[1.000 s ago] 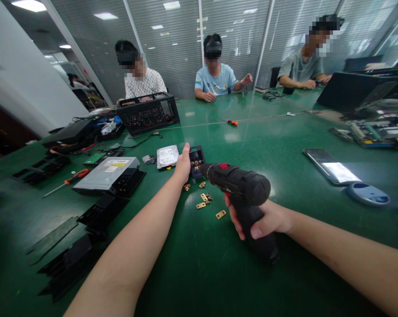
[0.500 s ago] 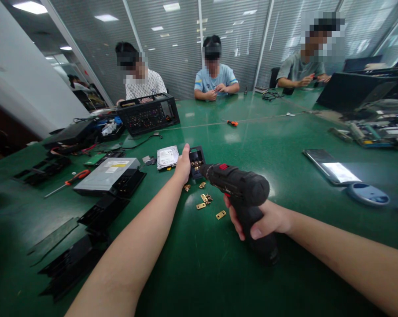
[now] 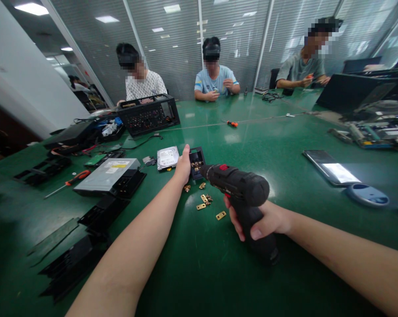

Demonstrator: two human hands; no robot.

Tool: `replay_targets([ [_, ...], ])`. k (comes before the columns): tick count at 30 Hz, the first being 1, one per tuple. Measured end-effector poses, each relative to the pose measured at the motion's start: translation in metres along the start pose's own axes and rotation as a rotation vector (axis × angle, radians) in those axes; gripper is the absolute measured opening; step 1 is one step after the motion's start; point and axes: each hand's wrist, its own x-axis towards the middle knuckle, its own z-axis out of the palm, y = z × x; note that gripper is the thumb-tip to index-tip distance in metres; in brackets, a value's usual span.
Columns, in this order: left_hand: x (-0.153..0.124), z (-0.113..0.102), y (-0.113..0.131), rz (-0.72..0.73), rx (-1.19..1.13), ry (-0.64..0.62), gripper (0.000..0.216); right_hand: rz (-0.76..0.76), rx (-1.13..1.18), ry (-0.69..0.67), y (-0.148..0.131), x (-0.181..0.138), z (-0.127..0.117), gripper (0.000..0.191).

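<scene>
Optical drive (image 3: pixel 108 174) and hard disk (image 3: pixel 167 157) lie left on the green table (image 3: pixel 285 145). Left hand (image 3: pixel 183 166) is clamped on the side of the small black terminal block (image 3: pixel 197 161), which rests on the table; loose brass fittings (image 3: pixel 205 200) sit just below. Right hand (image 3: pixel 263 220) is wrapped tight around the cordless driver (image 3: pixel 241 193), its nose at the block. Risk: bit slipping out toward the steadying fingers, or the block twisting if the one-sided hold is too weak.

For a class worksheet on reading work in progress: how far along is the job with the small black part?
Done: several brass pieces lie loose on the green table. In hand: the left hand steadies the small black part while the right hand aims the black drill into it. Left: brass fittings remain inside.
</scene>
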Motion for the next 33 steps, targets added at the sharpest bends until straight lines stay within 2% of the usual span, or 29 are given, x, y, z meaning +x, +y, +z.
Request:
replay_targets([
  [15,0.0029,0.0008,-0.0014,-0.016,-0.021,0.014,0.083,-0.005,0.009,-0.008,0.0006,-0.0001,-0.0007,0.087],
  [33,-0.0020,0.0024,0.0030,0.015,0.003,-0.001,0.089,0.007,-0.005,-0.003,0.0001,-0.0007,-0.0010,0.089],
])
